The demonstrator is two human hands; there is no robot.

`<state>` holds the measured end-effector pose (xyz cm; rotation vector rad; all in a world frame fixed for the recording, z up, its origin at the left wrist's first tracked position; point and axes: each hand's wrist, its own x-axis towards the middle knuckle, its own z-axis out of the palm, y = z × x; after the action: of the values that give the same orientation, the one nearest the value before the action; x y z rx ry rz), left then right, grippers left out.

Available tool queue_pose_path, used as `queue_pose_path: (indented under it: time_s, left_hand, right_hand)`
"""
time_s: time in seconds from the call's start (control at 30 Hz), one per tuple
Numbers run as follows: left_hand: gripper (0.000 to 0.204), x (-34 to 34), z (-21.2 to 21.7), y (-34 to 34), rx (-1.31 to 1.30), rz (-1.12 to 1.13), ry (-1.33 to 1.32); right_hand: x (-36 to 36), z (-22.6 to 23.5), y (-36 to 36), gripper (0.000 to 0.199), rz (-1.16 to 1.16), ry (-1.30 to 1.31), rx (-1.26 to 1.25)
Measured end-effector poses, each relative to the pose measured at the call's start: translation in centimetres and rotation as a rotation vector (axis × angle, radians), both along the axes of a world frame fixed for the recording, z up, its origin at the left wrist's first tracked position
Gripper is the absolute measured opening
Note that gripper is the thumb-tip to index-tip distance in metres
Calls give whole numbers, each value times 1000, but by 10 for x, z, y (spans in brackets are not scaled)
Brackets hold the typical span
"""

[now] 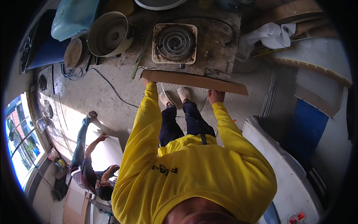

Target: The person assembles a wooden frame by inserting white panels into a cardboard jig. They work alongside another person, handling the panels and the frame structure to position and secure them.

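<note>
A long, narrow brown board (194,79), perhaps cardboard or wood, runs along the front edge of a worn table. My left hand (146,80) grips its left end, with most of the fingers hidden by the board. Farther right, my right hand (216,96) is closed on the lower edge near the other end. The board's right end sits slightly lower than its left. Just beyond it on the table is a stained electric coil burner (174,44) with a small knob at its front.
Left of the burner stands a large pot (108,35), beside a round wooden disc (73,53) and a blue container (72,18). A cable (112,87) crosses the floor. Another person (91,175) sits at lower left with a white sheet. Curved white panels (283,171) stand at right.
</note>
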<state>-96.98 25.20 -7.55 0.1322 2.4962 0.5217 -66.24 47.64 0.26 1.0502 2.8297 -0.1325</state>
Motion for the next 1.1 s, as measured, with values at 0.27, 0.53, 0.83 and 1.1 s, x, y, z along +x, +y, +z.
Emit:
queue_pose_path:
  time_s: [0.27, 0.53, 0.83, 1.1]
  left_hand:
    - [54, 30, -17, -30, 257, 309, 358]
    - [46, 57, 5, -49, 273, 419, 175]
    - [36, 76, -25, -81, 83, 503, 25]
    - [34, 51, -56, -93, 568, 771, -189]
  right_hand:
    - [-23, 20, 12, 42, 83, -61, -18]
    - [-33, 17, 24, 26, -154, -45, -139]
    - [35, 22, 36, 22, -267, -121, -162]
    - [92, -1, 73, 39, -490, -219, -94]
